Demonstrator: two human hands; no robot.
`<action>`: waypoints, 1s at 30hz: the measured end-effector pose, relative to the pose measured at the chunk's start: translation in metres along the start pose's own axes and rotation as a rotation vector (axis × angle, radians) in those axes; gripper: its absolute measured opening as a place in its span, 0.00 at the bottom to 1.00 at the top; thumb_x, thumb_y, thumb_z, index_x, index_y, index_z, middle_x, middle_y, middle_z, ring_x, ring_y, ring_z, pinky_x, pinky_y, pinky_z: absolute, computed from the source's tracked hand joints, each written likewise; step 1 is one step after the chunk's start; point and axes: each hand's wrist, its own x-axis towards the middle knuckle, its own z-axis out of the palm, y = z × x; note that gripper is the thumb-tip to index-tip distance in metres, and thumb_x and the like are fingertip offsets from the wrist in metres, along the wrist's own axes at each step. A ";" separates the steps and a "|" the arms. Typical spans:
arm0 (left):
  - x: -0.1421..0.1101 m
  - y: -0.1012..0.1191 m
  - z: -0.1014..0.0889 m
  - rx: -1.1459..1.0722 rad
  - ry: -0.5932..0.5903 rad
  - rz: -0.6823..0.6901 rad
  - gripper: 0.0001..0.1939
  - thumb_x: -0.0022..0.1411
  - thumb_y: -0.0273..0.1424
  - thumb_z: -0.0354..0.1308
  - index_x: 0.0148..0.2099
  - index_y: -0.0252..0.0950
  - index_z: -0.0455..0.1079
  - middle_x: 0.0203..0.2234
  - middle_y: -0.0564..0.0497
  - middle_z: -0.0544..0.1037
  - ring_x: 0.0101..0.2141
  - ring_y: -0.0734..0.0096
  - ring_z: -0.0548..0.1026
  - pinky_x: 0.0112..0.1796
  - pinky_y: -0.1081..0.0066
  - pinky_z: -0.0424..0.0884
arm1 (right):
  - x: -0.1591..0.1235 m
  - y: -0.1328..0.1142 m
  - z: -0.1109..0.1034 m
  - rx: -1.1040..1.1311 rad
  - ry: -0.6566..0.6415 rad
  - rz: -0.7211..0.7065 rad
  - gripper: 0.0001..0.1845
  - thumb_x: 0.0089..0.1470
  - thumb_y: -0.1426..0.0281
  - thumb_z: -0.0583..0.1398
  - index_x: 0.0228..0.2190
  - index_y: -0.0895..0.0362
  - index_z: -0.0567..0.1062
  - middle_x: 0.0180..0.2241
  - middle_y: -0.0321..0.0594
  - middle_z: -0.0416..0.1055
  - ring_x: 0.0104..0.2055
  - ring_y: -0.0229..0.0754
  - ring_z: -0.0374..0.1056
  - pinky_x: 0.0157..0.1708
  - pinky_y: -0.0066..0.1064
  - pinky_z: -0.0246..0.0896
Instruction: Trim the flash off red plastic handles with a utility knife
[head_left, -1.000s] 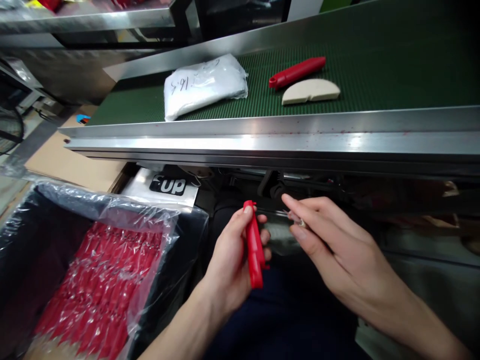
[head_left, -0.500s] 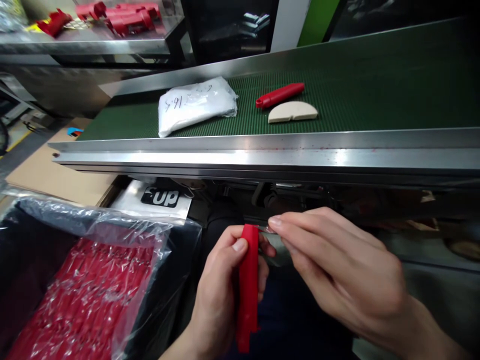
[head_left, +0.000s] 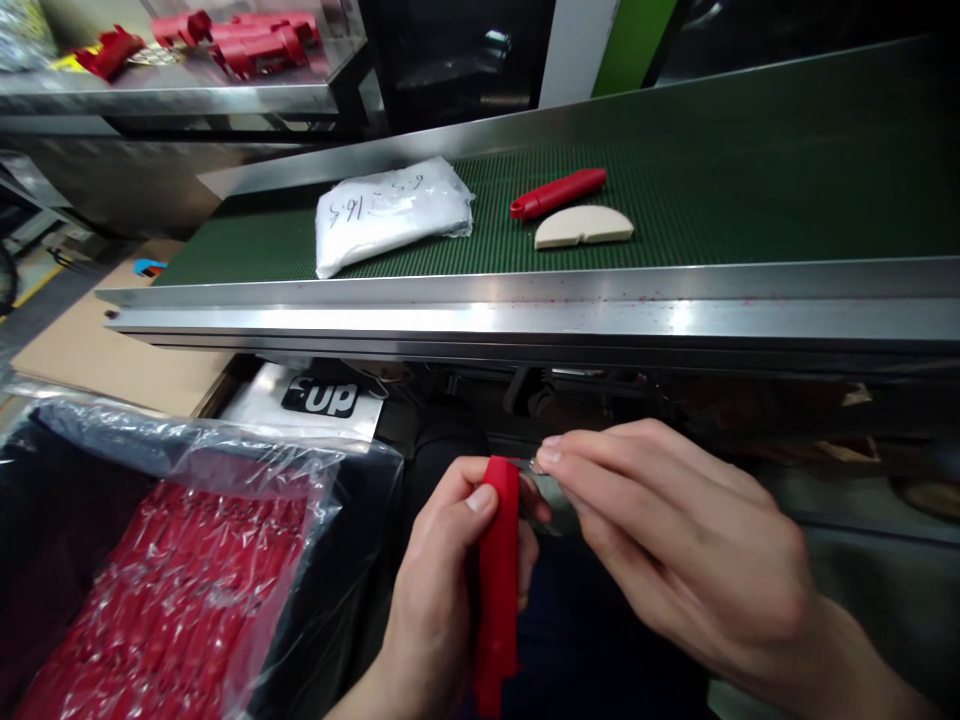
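My left hand (head_left: 442,560) grips a long, narrow red plastic part (head_left: 499,580), held roughly upright with the thumb along its near side. Between the thumb and fingers of my right hand (head_left: 675,530) is a thin metal blade-like piece (head_left: 528,465). Its tip touches, or lies very close to, the upper end of the red part. Most of the metal piece is hidden by my fingers, so its exact kind cannot be made out.
On the green conveyor belt (head_left: 720,170) lie a white packet (head_left: 394,215), a red handle-shaped part (head_left: 559,193) and a beige half-disc (head_left: 585,227). A plastic-lined bin (head_left: 367,540) at left holds many red parts (head_left: 187,590). Larger red pieces (head_left: 262,45) rest on a metal bench (head_left: 180,97).
Both hands keep their grip. The red part and the hands sit slightly lower in view, and the metal piece shows a little more clearly at its upper end.
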 end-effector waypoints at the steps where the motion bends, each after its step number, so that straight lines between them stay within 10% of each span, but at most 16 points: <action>1: 0.000 0.000 0.000 0.006 0.003 -0.010 0.14 0.69 0.37 0.46 0.39 0.35 0.68 0.22 0.51 0.68 0.20 0.74 0.62 0.21 0.77 0.60 | 0.000 0.000 -0.001 -0.004 -0.010 0.000 0.19 0.54 0.84 0.59 0.49 0.67 0.74 0.45 0.50 0.73 0.44 0.47 0.68 0.40 0.40 0.66; 30: 0.030 0.017 0.000 -0.151 0.044 0.024 0.11 0.69 0.36 0.45 0.38 0.35 0.62 0.33 0.50 0.69 0.20 0.77 0.60 0.17 0.79 0.57 | -0.025 -0.028 0.000 0.037 -0.106 -0.029 0.14 0.57 0.81 0.55 0.40 0.58 0.77 0.35 0.42 0.78 0.33 0.43 0.72 0.26 0.33 0.68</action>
